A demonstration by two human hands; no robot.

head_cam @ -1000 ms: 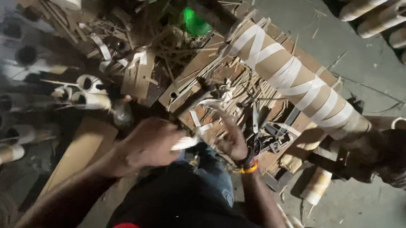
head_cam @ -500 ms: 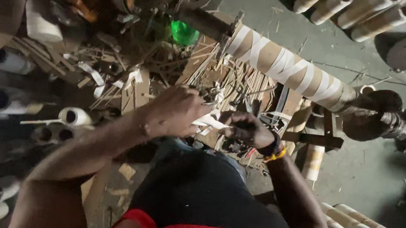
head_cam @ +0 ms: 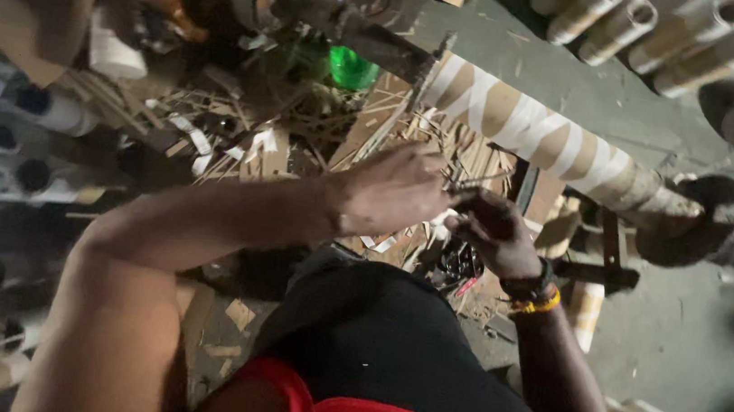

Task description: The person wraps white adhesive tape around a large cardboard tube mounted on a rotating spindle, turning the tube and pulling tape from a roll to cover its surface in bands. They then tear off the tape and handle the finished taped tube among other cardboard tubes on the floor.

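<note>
While both hands meet above the littered floor (head_cam: 457,43), they pinch one thin strip (head_cam: 471,186).
Left hand (head_cam: 391,190) fingers closed on it; right hand (head_cam: 496,233) curled beneath; striped cardboard tube (head_cam: 529,132) lies far right.

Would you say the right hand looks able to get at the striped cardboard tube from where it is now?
Probably yes. The right hand is beside the left hand, just below the striped cardboard tube, and nothing solid stands between them. Its fingers seem busy with a small dark thing, too blurred to name.
</note>
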